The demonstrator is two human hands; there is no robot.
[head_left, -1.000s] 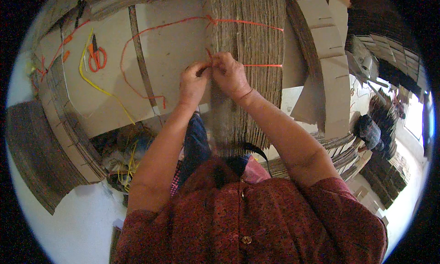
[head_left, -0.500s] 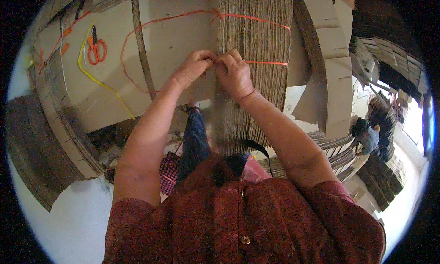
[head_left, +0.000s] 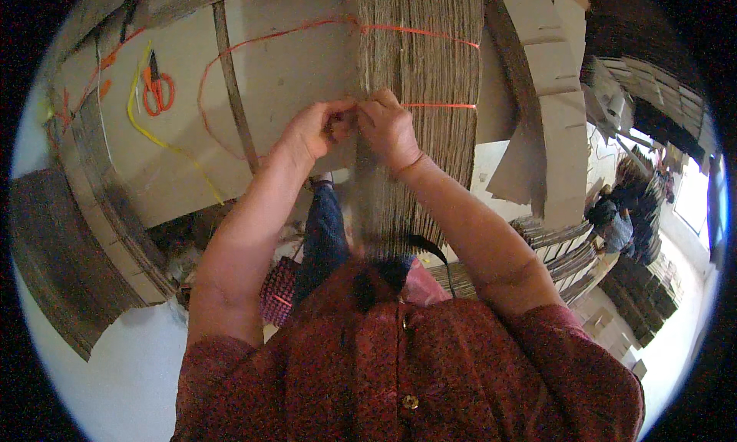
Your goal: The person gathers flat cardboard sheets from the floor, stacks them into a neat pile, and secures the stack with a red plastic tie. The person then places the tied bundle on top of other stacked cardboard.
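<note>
A thick stack of brown cardboard sheets (head_left: pixel 430 165) stands on edge in front of me. An orange string (head_left: pixel 441 105) crosses its top and runs under my right hand (head_left: pixel 390 127). My right fingers are pinched at the stack's left edge. Fingertip to fingertip with them is my left hand (head_left: pixel 316 129), its fingers curled and closed on the same string; the part of it between the fingers is too small to make out. Farther up, a second orange string (head_left: pixel 418 32) wraps the stack, with a loose tail (head_left: pixel 253 39) curving left over flat cardboard (head_left: pixel 176 173).
Orange-handled scissors (head_left: pixel 154 77) lie on the flat cardboard at left, beside a yellow strap (head_left: pixel 157 135). More cardboard stacks (head_left: pixel 54 250) stand at far left, and slotted cardboard (head_left: pixel 556 135) stands to the right. Another person (head_left: pixel 614 227) is in the right background.
My left hand has turned slightly, with its fingers curled more. My right hand stays pinched at the stack's left edge. The whole view has shifted a little.
</note>
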